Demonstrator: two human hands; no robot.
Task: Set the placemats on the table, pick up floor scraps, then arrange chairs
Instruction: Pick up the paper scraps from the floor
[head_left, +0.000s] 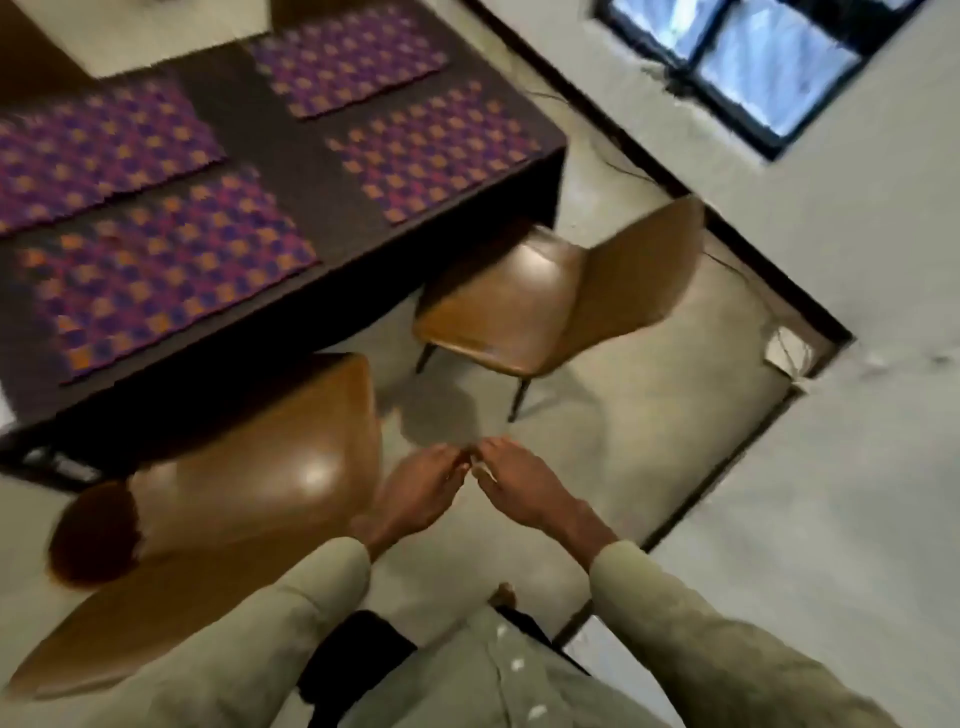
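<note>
- Four purple-and-orange placemats (161, 270) lie flat on the dark table (311, 171), filling the frame from 9 to 12 o'clock; the placemat step looks finished.
- The near chair (249, 478) stands at about 8 o'clock, its seat just beside the table edge, its back turned out toward the person.
- The left hand (415, 488) reaches forward at centre, fingers curled toward the right hand; the blur makes it impossible to tell whether it pinches anything.
- A small pale scrap (480, 470) seems to sit between the two hands' fingertips; what it is cannot be made out.
- The right hand (519, 483) meets the left at the fingertips and appears to pinch that scrap.
- The far chair (519, 306) sits at 1 o'clock, partly tucked under the table's end and skewed.
- Judgement: the scrap-gathering step is in hand; next, the scrap needs securing in one hand, then both chairs need squaring to the table.
</note>
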